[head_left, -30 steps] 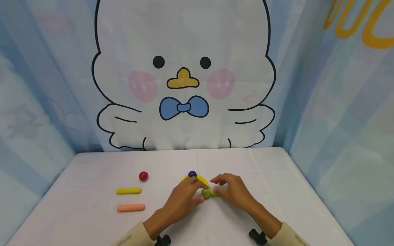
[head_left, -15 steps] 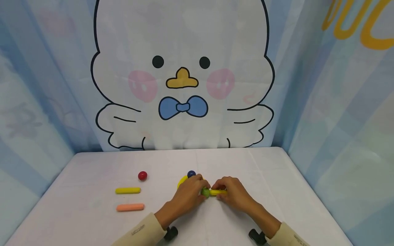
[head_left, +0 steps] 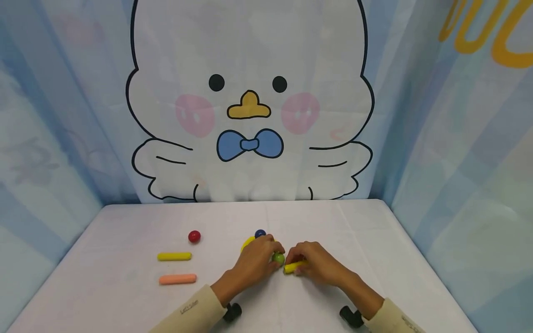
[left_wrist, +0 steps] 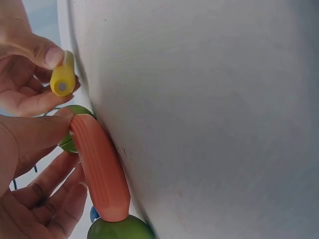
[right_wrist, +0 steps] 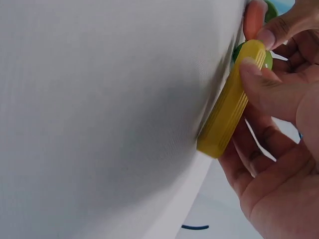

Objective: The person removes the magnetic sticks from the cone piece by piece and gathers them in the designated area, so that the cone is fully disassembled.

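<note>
In the head view my left hand pinches a green ball. The left wrist view shows an orange magnetic rod joining that ball to another green ball. My right hand holds a yellow magnetic rod between thumb and fingers, its near end angled toward me and apart from the pinched ball. A grey magnet disc shows in that rod's end. Beyond my left hand are a blue ball and a curved yellow piece, partly hidden by the hand.
To the left on the white table lie a red ball, a straight yellow rod and an orange rod. A printed curtain hangs behind the table, with more curtain on both sides.
My left fingers have closed on the green ball. My right hand has gripped the yellow rod, which first lay in line with the ball, and its left end has swung toward me.
</note>
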Tool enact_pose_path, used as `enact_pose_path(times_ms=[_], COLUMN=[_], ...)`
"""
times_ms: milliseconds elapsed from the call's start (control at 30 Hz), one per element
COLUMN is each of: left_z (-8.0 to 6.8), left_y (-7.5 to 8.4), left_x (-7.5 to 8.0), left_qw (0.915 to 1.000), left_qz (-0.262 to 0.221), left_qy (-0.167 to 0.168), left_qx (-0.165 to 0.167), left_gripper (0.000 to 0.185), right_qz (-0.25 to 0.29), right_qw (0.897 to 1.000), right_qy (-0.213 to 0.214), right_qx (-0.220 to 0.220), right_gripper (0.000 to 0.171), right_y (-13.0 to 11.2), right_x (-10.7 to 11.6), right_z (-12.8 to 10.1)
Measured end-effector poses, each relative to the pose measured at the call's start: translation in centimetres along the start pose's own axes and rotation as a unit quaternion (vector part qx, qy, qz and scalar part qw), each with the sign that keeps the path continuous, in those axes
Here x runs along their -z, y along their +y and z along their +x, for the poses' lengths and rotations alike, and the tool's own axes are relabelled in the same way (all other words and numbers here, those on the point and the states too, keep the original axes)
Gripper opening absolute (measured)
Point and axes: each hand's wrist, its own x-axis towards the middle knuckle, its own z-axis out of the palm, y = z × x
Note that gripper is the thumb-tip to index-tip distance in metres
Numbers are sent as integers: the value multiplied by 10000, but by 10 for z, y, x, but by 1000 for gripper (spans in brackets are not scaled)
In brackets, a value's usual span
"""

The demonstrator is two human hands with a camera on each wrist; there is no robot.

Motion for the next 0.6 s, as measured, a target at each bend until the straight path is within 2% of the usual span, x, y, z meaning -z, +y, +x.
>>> enact_pose_path(times_ms=[167, 367, 600], left_z=[1, 0, -1], left_y=[0, 0, 0], left_x=[-1, -3, -2], left_qw=[10000, 9999, 9998], left_qz=[64, 115, 185], left_qy=[19, -5, -28], left_qx=[-12, 22, 35], left_gripper=[27, 28, 28], right_qz=[-134, -245, -195], right_qw=[9994, 9996, 9998], right_qy=[-139, -157, 51], right_qx=[269, 50, -51], right_gripper=[24, 25, 26], right_y=[3, 8, 23], right_x=[3, 13, 23], right_z=[-6, -17, -29])
